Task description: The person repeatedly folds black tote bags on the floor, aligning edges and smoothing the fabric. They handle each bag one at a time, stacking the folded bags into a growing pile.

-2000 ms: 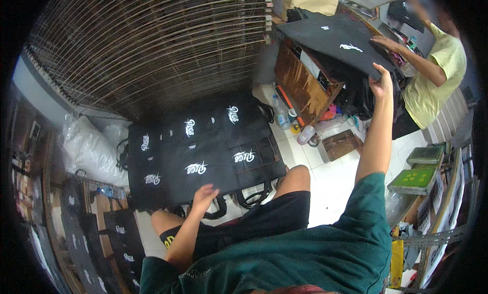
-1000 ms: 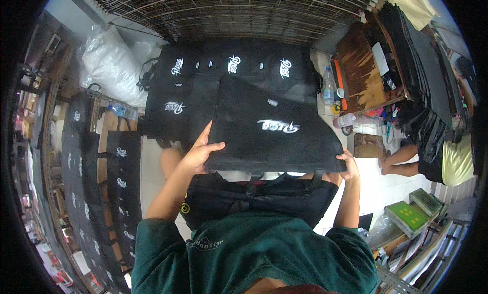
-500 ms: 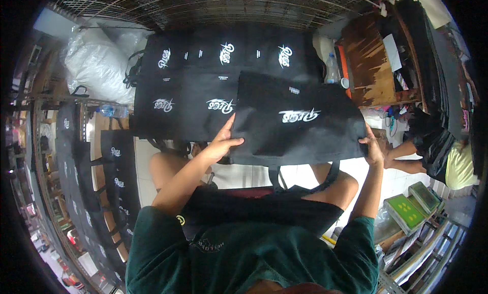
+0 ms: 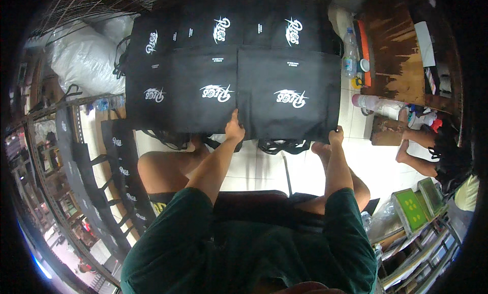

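Observation:
A black fabric bag (image 4: 288,80) with a white printed design lies flat at the front right of the laid-out bags, its dark handles (image 4: 284,147) hanging below the near edge. At its near left corner is my left hand (image 4: 235,130), index finger stretched along the seam with the neighbouring bag and the other fingers closed at the edge. My right hand (image 4: 336,136) pinches the near right corner. Left of it lies another black bag (image 4: 195,112) with similar white print, and more printed black bags (image 4: 264,37) fill the row behind.
At left are a white plastic sack (image 4: 84,57) and a rack hung with printed black bags (image 4: 122,156). Bottles (image 4: 349,55) and a wooden board (image 4: 391,50) stand to the right. Another person's legs (image 4: 419,151) show at far right, above a green-and-white printing screen (image 4: 410,211).
The bag went from being held raised and overlapping the others to lying flat beside the left one. Both hands moved with it, the right one inward to the left. The view shifted slightly.

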Demonstrator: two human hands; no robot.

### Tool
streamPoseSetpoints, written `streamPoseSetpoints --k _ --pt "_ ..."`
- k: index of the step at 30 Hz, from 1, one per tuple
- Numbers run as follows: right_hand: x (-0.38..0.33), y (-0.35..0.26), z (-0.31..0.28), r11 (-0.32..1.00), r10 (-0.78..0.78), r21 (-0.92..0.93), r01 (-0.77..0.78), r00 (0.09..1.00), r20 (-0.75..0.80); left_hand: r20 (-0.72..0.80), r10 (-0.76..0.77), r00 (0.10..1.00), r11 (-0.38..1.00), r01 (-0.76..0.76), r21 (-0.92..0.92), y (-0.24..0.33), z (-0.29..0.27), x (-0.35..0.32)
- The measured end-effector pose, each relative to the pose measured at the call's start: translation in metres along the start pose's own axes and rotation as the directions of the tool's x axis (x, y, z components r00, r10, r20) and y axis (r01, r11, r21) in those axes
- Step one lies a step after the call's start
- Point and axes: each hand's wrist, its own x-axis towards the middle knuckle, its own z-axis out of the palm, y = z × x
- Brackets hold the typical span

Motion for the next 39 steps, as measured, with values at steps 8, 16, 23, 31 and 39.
streamPoseSetpoints --k 8,16,23,31,39 --pt "-0.007 -0.001 -0.001 0.991 -0.050 0.120 0.054 0.998 -0.039 -0.042 0.040 0.998 0.999 -0.040 0.017 -0.023 0.007 0.013" --pt "0.001 0.003 0.001 0.998 -0.024 0.057 0.028 0.997 -0.076 -0.068 0.053 0.996 0.998 -0.052 0.025 -0.017 0.007 0.020" --pt "-0.002 -0.005 -0.002 1.000 -0.002 -0.012 0.002 0.999 -0.034 -0.042 0.043 0.998 0.999 -0.043 -0.005 -0.021 0.008 0.026" --pt "-0.004 0.000 0.002 1.000 -0.003 0.029 0.004 0.998 -0.056 -0.049 0.039 0.998 0.999 -0.038 0.021 -0.017 0.005 0.021" --pt "0.005 0.011 0.005 0.993 -0.018 0.117 0.020 1.000 -0.019 -0.054 0.011 0.998 0.996 -0.006 0.090 -0.012 0.004 0.019"
